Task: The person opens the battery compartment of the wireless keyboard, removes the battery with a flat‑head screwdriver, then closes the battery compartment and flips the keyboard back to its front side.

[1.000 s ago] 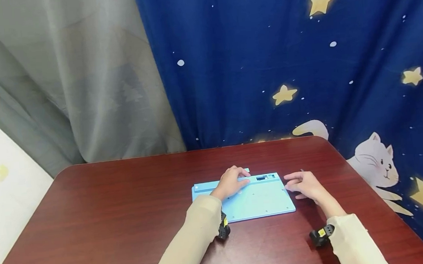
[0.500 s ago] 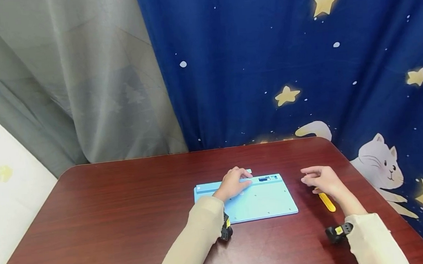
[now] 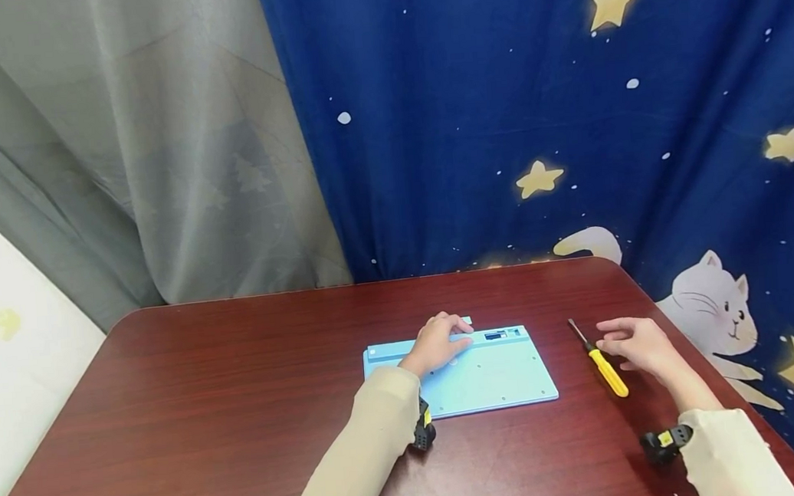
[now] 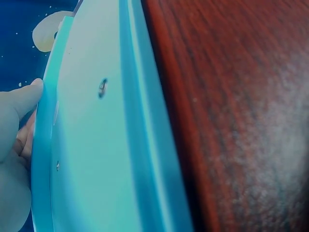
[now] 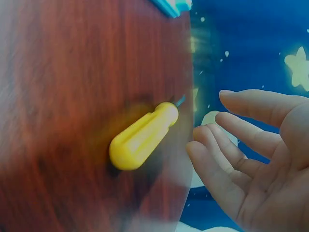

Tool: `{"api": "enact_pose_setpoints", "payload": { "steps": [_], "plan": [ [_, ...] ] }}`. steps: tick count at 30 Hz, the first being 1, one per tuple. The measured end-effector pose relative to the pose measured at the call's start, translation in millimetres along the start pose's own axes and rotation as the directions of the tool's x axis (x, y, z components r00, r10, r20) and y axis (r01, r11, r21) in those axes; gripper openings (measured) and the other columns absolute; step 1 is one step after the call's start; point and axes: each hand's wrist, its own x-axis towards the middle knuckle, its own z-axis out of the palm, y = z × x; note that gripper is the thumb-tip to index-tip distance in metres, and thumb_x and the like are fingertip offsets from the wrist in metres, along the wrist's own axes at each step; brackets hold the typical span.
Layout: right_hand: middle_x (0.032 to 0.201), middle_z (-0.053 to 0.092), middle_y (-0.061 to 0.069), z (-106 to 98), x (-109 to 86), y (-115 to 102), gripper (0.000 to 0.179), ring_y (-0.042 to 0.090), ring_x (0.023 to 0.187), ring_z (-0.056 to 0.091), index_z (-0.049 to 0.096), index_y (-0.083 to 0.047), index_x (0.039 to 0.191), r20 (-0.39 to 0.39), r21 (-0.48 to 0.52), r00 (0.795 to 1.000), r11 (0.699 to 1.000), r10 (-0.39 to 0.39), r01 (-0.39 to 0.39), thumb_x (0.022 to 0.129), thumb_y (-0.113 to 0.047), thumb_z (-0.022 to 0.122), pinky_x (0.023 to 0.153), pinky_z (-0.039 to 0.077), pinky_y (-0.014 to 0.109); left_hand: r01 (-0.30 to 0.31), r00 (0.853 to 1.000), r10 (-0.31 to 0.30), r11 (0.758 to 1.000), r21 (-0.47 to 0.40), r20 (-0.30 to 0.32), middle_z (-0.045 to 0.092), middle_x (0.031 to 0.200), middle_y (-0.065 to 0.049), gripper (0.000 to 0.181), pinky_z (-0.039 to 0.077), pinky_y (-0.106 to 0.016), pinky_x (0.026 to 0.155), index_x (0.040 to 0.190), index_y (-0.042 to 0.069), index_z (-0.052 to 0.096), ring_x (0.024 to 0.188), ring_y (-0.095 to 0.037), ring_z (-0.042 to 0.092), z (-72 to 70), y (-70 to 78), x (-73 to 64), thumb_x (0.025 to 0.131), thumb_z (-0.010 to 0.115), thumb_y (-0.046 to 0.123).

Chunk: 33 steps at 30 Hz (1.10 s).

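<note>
A light blue keyboard (image 3: pixel 489 380) lies with its underside up and its raised bar at the far side. My left hand (image 3: pixel 434 345) holds it at that bar, the thumb on the near side and the other fingers reaching over the far edge. In the left wrist view, small screws dot the keyboard's back (image 4: pixel 91 130). Right of the keyboard lies a screwdriver (image 3: pixel 606 372) with a yellow handle, its tip pointing away. My right hand (image 3: pixel 642 346) hovers just right of it, fingers loosely bent and holding nothing; the right wrist view shows a gap between fingers and screwdriver handle (image 5: pixel 142 137).
A small light blue piece (image 3: pixel 467 321) lies just beyond the keyboard's far edge. Near the bar's right end is a dark opening (image 3: pixel 495 335). The reddish-brown table (image 3: pixel 242 412) ends at a blue starry curtain (image 3: pixel 432 161) and a grey one (image 3: pixel 212 176).
My right hand has moved right, away from the keyboard, and let go of the screwdriver, which now lies in full view on the table. The left hand stays on the keyboard.
</note>
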Motion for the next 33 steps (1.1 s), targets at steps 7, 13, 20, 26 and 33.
{"api": "enact_pose_setpoints", "payload": {
  "steps": [7,13,20,26,33],
  "plan": [
    [0.096,0.061,0.028,1,-4.3,12,0.048,0.028,0.078,0.063,0.049,0.016,0.118,0.01,-0.022,0.999,0.999,0.039,-0.039,0.082,-0.011,0.067,0.061,0.053,0.04,0.007,1.0,-0.007,1.0,0.009,0.004,0.054,0.097,0.003,0.016,0.04,-0.032,0.083,0.102,0.018,0.065,0.095,-0.013,0.049,-1.9,2.6,-0.9,0.087,0.063,0.024],
    [0.098,0.06,0.03,6,-9.4,20,0.054,0.023,0.074,0.062,0.051,0.016,0.116,-0.01,-0.037,0.999,0.998,0.049,-0.049,0.08,-0.019,0.071,0.061,0.053,0.039,0.013,1.0,-0.013,1.0,0.016,0.013,0.054,0.099,0.004,0.017,0.04,-0.032,0.083,0.103,0.019,0.065,0.096,-0.013,0.049,-1.8,4.2,-0.7,0.087,0.063,0.025],
    [0.093,0.063,0.026,12,-11.1,28,0.066,0.019,0.069,0.06,0.052,0.016,0.115,-0.016,-0.057,0.998,0.997,0.058,-0.059,0.076,-0.033,0.074,0.058,0.053,0.033,0.006,1.0,-0.006,1.0,0.013,0.013,0.054,0.099,0.003,0.017,0.04,-0.032,0.083,0.103,0.018,0.065,0.097,-0.014,0.049,-3.0,5.1,0.7,0.087,0.063,0.025],
    [0.089,0.063,0.026,15,-10.4,31,0.065,0.018,0.067,0.059,0.054,0.016,0.11,-0.049,-0.093,0.996,0.992,0.076,-0.081,0.074,-0.033,0.076,0.055,0.051,0.028,0.01,1.0,-0.01,1.0,0.024,0.017,0.054,0.1,0.002,0.018,0.04,-0.032,0.084,0.104,0.018,0.065,0.098,-0.014,0.049,-3.3,5.4,0.4,0.088,0.063,0.025],
    [0.08,0.066,0.018,17,-9.2,33,0.048,0.016,0.062,0.058,0.058,0.016,0.104,-0.063,-0.058,0.994,0.994,0.085,-0.088,0.077,-0.02,0.074,0.052,0.05,0.029,0.01,1.0,-0.01,1.0,0.022,0.022,0.054,0.099,0.002,0.017,0.04,-0.032,0.084,0.104,0.018,0.065,0.097,-0.014,0.049,-2.6,4.7,-0.9,0.088,0.063,0.025]
  ]
}}
